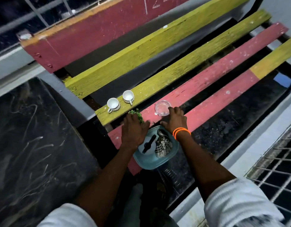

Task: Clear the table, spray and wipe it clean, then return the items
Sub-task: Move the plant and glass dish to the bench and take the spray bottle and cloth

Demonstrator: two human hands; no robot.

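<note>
I look down on a bench of red and yellow slats (207, 82). Two white cups (113, 104) (128, 96) stand side by side on a yellow slat. My left hand (134, 131) lies over a small green plant (138, 114) at the slat's edge; how firmly it holds the plant I cannot tell. My right hand (174, 120), with orange bands on the wrist, touches a clear glass dish (162, 107) on the red slat with its fingertips. Below both hands a teal bowl (157, 163) holds a checked cloth (163, 145) and a white spray bottle with a black nozzle (148, 145).
A dark scratched tabletop (35, 145) fills the left. Wide gaps between the slats show dark floor. A metal grille (275, 164) is at the right, and a blue scrap (283, 80) lies under the bench. White sleeves cover both upper arms.
</note>
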